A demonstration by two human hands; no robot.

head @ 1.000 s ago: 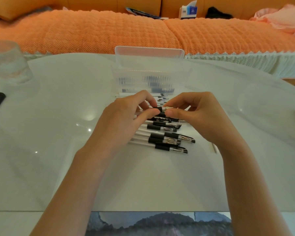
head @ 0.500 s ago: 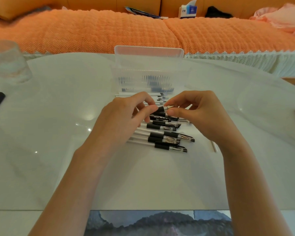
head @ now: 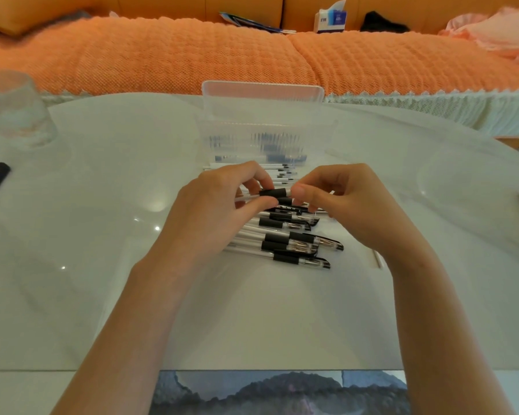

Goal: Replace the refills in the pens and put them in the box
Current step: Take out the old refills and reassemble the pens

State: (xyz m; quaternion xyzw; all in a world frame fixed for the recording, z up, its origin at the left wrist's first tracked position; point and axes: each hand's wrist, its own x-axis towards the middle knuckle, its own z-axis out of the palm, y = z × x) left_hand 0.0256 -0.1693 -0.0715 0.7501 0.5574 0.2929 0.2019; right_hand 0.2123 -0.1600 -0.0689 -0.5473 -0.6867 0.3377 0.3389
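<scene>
Left hand [head: 219,205] and right hand [head: 351,202] pinch one black-grip pen [head: 274,193] above pen pile [head: 288,238]; clear plastic box [head: 261,127] behind; white table [head: 102,235].

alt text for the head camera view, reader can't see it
The left hand and right hand pinch one black-gripped pen between them above a row of similar pens on a white table. A clear plastic box sits behind, an orange-covered sofa beyond.

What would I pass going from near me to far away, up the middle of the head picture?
Pile of pens, then held pen pinched by left hand and right hand, clear plastic box, orange sofa, tissue box.
</scene>
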